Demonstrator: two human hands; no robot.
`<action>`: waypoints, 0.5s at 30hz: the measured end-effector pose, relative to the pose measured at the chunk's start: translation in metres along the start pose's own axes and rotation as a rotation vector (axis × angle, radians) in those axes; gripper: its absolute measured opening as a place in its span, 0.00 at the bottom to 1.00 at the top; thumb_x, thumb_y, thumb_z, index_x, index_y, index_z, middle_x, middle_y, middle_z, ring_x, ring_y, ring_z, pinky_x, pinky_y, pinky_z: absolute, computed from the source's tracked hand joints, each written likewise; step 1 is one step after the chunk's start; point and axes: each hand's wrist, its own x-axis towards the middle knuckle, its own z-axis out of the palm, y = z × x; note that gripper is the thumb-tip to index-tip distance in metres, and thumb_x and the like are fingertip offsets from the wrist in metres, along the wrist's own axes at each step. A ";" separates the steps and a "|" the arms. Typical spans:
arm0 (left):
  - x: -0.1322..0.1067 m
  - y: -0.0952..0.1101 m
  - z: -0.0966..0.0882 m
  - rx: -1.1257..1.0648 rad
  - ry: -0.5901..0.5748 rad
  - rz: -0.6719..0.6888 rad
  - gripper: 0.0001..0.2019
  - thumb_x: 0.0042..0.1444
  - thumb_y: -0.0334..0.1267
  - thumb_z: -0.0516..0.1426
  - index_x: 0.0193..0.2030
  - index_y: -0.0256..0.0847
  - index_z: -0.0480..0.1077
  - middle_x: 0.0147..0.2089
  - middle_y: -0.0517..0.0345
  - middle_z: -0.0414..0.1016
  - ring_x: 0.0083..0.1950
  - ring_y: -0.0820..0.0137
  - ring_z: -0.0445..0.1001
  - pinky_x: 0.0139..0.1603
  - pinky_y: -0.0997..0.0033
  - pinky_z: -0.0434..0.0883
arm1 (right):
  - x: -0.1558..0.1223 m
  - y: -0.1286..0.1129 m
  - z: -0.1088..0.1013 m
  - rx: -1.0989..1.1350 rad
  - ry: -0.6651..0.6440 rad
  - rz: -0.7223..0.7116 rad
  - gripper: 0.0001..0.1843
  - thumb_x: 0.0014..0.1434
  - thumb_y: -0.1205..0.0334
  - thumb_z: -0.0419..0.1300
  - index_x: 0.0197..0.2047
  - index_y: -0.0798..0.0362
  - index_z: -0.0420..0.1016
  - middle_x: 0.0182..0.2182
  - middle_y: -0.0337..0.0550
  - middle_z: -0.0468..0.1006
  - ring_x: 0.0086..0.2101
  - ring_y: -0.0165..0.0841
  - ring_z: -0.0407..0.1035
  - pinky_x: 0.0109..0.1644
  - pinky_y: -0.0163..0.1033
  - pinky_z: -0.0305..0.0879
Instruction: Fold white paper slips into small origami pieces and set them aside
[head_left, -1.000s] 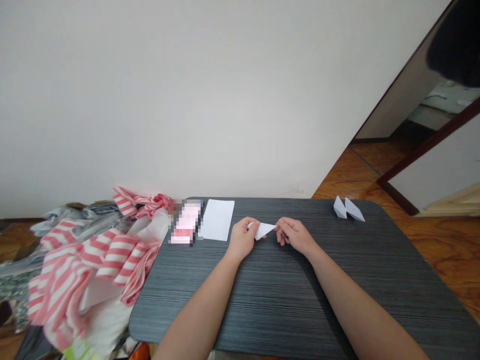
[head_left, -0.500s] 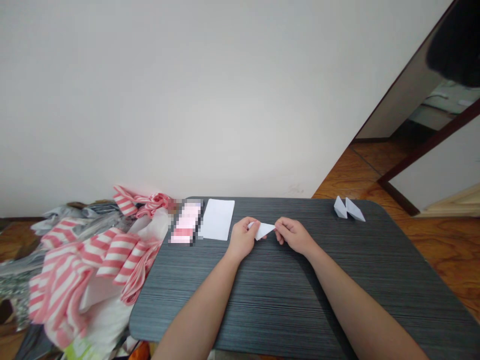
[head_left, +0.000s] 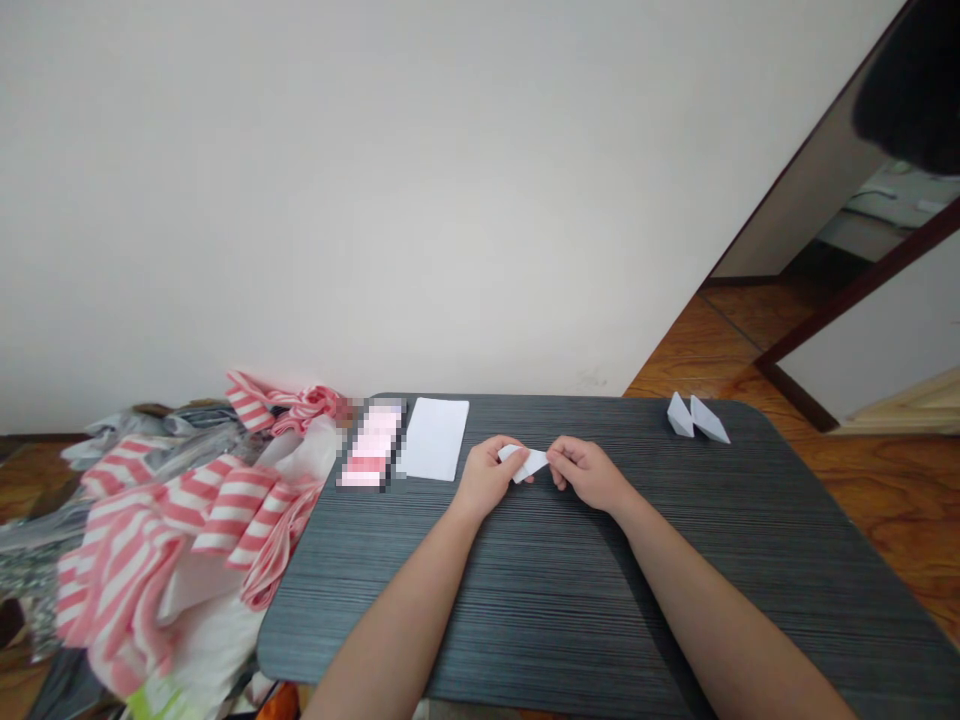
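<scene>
A small folded piece of white paper (head_left: 525, 462) sits between my hands, just above the dark table. My left hand (head_left: 487, 477) pinches its left end between thumb and fingers. My right hand (head_left: 586, 473) grips its right tip with the fingertips. Two finished-looking white paper boats or folded shapes (head_left: 696, 419) stand together at the far right of the table. A flat white paper sheet (head_left: 436, 439) lies at the far edge, left of my hands, with nothing touching it.
The dark grey striped table (head_left: 600, 590) has rounded corners. A pixelated pink-and-white item (head_left: 373, 445) lies next to the white sheet. Pink-striped cloth and plastic bags (head_left: 202, 520) heap up against the table's left edge. Wooden floor shows at right.
The paper between my hands now looks shorter and blunter, its point folded in. My fingers have closed in over it, and my hands sit slightly nearer each other.
</scene>
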 end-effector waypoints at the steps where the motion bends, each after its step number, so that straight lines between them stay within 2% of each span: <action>1: 0.000 0.000 0.000 0.009 0.001 0.002 0.14 0.52 0.46 0.55 0.37 0.36 0.68 0.23 0.56 0.75 0.25 0.71 0.72 0.27 0.75 0.66 | 0.000 0.000 0.000 -0.004 -0.001 -0.003 0.14 0.61 0.57 0.50 0.26 0.53 0.64 0.18 0.36 0.69 0.20 0.27 0.64 0.28 0.33 0.61; 15: 0.000 0.000 -0.002 0.071 0.019 0.046 0.16 0.55 0.47 0.52 0.32 0.36 0.70 0.24 0.55 0.75 0.25 0.71 0.70 0.28 0.74 0.65 | 0.001 -0.004 -0.001 -0.023 0.004 0.008 0.15 0.62 0.56 0.49 0.26 0.53 0.64 0.18 0.35 0.69 0.20 0.27 0.64 0.29 0.33 0.61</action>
